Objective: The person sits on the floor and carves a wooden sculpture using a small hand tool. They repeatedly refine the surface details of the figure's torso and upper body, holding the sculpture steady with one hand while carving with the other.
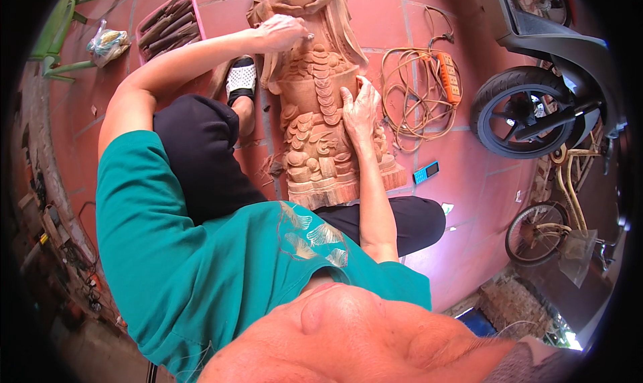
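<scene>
Red tiles (469,188) bear the carving (321,81) at 12 o'clock. The left hand (281,33) pinches a small item (309,36), kind unclear, over it; the right hand (362,108) rests loosely spread on it. Surface work seems underway; the next move likely calls for steady bracing.

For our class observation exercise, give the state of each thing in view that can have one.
Wooden carving: unpainted
Left hand: fingers bent
Right hand: open against carving
Pink tray: filled
Plastic bag: filled
Sandal: worn
Cable: loosely coiled
Phone: face-up
Motorbike: parked
Bicycle: parked
</scene>
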A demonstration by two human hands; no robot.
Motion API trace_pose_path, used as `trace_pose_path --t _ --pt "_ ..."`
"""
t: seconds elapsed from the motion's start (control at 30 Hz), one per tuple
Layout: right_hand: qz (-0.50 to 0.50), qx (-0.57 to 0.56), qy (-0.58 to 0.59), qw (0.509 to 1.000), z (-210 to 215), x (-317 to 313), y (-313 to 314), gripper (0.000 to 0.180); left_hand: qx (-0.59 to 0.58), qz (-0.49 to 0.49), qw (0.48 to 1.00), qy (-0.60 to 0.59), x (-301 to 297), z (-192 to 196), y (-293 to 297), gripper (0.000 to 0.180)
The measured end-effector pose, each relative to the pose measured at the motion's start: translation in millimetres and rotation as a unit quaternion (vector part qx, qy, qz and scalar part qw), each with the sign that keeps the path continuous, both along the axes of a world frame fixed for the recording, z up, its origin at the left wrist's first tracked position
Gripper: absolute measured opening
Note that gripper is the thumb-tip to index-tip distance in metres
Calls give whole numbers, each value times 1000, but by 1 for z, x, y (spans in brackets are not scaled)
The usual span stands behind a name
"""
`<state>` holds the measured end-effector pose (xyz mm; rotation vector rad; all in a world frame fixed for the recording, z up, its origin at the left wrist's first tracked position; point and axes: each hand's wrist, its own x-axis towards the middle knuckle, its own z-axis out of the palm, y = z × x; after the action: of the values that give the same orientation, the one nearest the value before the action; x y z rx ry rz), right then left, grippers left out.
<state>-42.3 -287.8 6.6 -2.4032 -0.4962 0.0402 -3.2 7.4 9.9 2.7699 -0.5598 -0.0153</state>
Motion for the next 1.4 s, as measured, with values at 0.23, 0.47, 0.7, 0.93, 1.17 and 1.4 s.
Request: trace_pose_path --t 0.23,0.47,0.7,0.93,1.17,1.4 --pt "-6 -3 8 1000 2 1 2 50 26 -82 993 85 -15 -1 -8 22" --pt "2 -1 5 1000 0 3 1 51 -86 16 992 95 15 7 7 32" --pt "5 -3 -5 1000 -4 1 -1 50 69 -88 993 40 4 -10 -17 11" --pt "0 6 6 1000 6 1 2 48 137 -80 978 133 13 38 -20 9" --pt "0 5 0 1000 0 2 1 49 83 -135 986 -53 23 -7 -22 10" --pt "3 9 3 1000 5 2 1 48 100 -126 984 80 14 9 -16 7"
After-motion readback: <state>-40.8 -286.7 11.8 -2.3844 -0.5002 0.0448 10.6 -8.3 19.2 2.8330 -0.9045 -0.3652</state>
